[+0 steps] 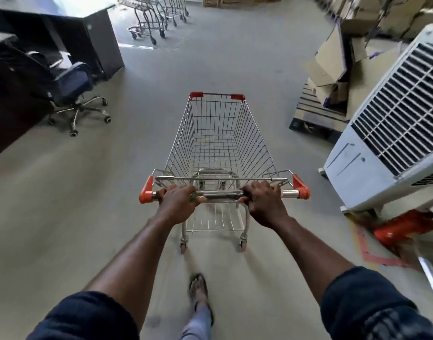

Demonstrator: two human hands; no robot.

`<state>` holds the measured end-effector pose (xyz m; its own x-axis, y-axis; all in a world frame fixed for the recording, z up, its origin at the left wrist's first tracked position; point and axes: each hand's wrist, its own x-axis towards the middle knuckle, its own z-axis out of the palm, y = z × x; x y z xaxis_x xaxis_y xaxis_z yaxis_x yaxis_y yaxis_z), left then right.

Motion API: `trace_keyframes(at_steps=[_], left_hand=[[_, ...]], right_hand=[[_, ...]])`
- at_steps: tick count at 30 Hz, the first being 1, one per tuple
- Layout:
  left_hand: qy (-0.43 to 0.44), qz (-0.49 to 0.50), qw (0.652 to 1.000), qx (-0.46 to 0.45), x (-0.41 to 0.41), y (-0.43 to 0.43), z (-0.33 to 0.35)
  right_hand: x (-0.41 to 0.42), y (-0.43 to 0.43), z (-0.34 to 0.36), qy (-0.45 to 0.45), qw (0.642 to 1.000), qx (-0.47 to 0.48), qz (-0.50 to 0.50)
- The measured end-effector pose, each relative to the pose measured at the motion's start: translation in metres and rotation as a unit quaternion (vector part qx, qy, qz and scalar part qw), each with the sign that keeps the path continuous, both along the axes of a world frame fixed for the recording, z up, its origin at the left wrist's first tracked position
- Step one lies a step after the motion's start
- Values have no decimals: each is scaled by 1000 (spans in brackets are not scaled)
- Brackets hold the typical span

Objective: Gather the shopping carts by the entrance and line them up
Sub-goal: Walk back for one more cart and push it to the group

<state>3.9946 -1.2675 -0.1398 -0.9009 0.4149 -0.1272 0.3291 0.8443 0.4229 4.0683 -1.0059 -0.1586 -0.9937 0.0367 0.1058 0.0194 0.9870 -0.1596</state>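
Note:
An empty wire shopping cart (218,133) with red corner caps stands on the grey floor straight in front of me. My left hand (178,202) grips the left half of its chrome handle bar (221,193), and my right hand (264,201) grips the right half. Both arms are stretched forward. Far ahead, near the bright doorway at the top, several more carts (154,15) stand nested in a row.
A dark desk (97,40) and a blue office chair (73,87) are on the left. On the right stand a white air cooler (392,133), a pallet (318,114) with cardboard boxes (333,60), and a red object (404,227) on the floor.

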Motion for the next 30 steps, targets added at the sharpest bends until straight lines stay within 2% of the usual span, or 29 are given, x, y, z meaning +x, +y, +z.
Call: trace_keyframes(at_steps=[6, 11, 18, 25, 30], left_hand=[[18, -8, 1000, 4, -185, 57, -8], [-4, -24, 1000, -9, -341, 94, -4], [-3, -26, 999, -28, -513, 147, -1], [29, 2, 1000, -3, -687, 246, -12], [-9, 27, 1000, -5, -806, 326, -13]], right_hand=[[-182, 53, -7, 9, 1000, -9, -28], [-321, 82, -3, -10, 998, -35, -52], [-484, 133, 0, -43, 997, -48, -53], [-676, 237, -9, -31, 998, -31, -41], [-815, 321, -7, -56, 998, -17, -23]])
